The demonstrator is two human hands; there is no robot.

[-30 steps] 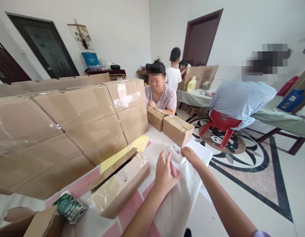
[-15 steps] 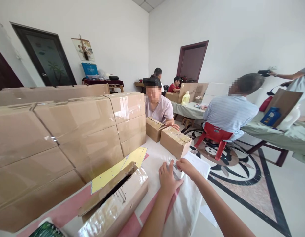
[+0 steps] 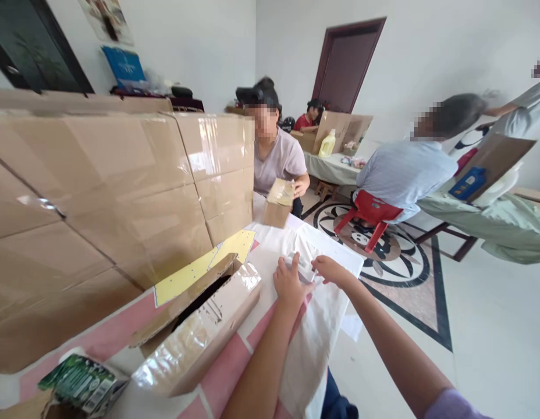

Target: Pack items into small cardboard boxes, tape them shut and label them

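Note:
My left hand (image 3: 290, 280) rests on the table, its thumb and fingers around a small white box-like object (image 3: 305, 269). Its exact kind does not show, since my fingers cover part of it. Close by on the right, my right hand (image 3: 330, 270) is closed in a pinch at that object's edge. A tiny dark bit shows at the fingertips, too small to name. To the left of my hands lies a long cardboard box (image 3: 226, 326), its top gaping and clear tape along its side.
Stacked taped cartons (image 3: 134, 157) wall off the left. A green printed pack (image 3: 84, 381) lies at the near left of the patterned tablecloth (image 3: 226, 369). Across the table a person holds a small carton (image 3: 279, 203). Another person sits on a red stool (image 3: 375, 212) to the right.
My view has shifted down and to the right. The person opposite has lifted one carton, and the other carton no longer shows on the table. My hands stay at the white object.

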